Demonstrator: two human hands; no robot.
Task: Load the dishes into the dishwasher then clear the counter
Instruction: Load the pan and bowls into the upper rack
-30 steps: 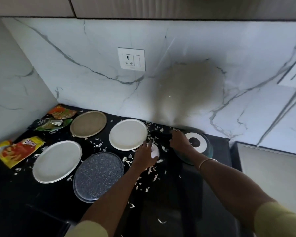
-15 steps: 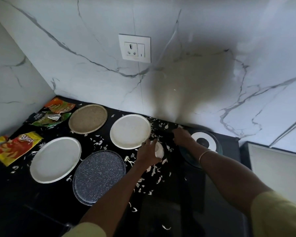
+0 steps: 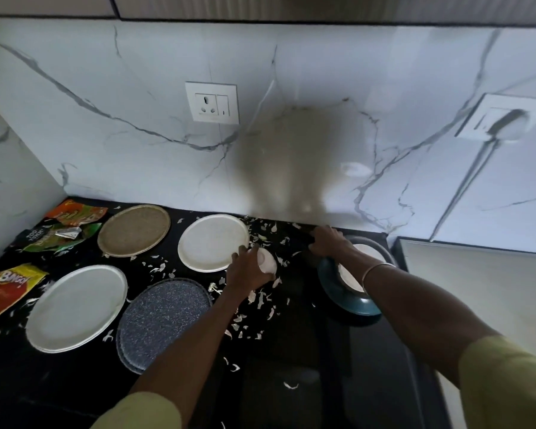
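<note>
On the black counter (image 3: 291, 335), my left hand (image 3: 248, 270) grips a small white bowl (image 3: 268, 263) just right of a cream plate (image 3: 212, 243). My right hand (image 3: 327, 241) reaches to the back wall, and its fingers curl round a dark object (image 3: 305, 241) that barely shows against the counter. Under my right wrist lies a teal dish (image 3: 348, 297) with a white inside. A brown plate (image 3: 133, 229), a white plate (image 3: 75, 308) and a speckled grey plate (image 3: 164, 317) lie to the left.
Snack wrappers (image 3: 65, 226) and a Bingo packet (image 3: 7, 287) lie at the far left corner. White scraps (image 3: 260, 300) litter the counter around my hands. A marble wall with a socket (image 3: 211, 102) stands behind. A pale surface (image 3: 477, 289) adjoins on the right.
Both hands have stayed almost in place, the left still on the white bowl. More of the teal dish's outer rim shows below my right wrist. The view has tilted up slightly.
</note>
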